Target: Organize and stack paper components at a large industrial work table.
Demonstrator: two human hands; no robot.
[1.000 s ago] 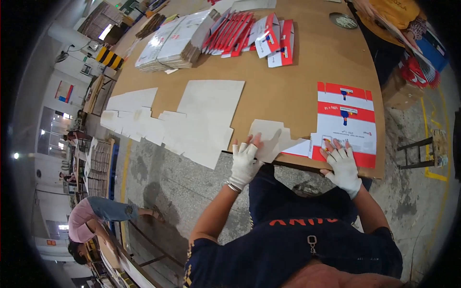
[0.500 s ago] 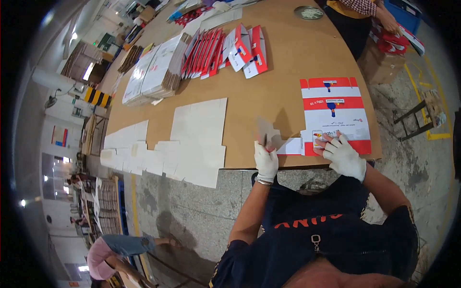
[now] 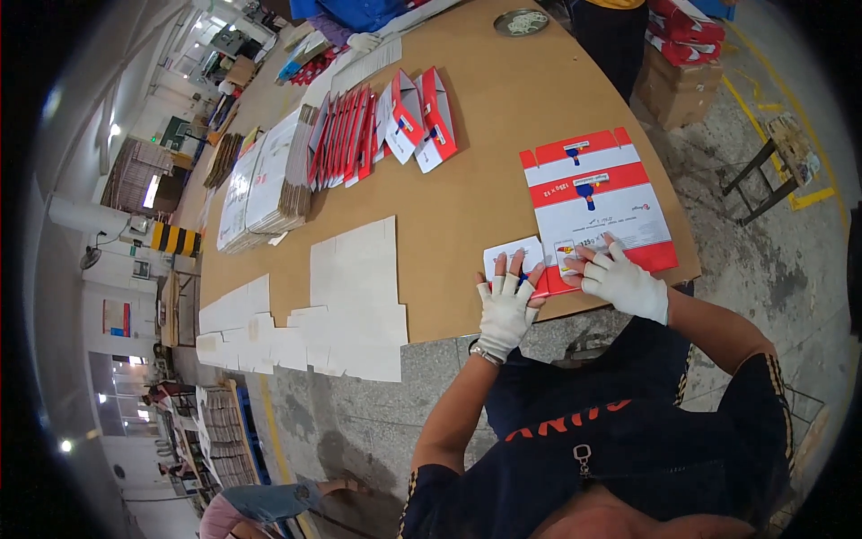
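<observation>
A flat red and white printed carton sheet lies at the right front of the brown-topped table. My left hand, in a white fingerless glove, rests with fingers spread on a small white flap at the sheet's left side. Whether that flap belongs to the sheet or is a separate piece I cannot tell. My right hand, gloved the same way, lies with fingers stretched over the sheet's lower edge. Left of my hands, several plain greyish-white card sheets overlap along the table's front edge.
Folded red and white cartons stand in a row at the far left, beside a bundled stack of flat card. A round metal dish sits at the far edge. Beyond the table's right side are a cardboard box and a stool.
My left hand, formerly closed and raised over the flap, has come down onto it with fingers spread. My right hand stays on the sheet. The view has shifted, and a blue-clad person appears opposite.
</observation>
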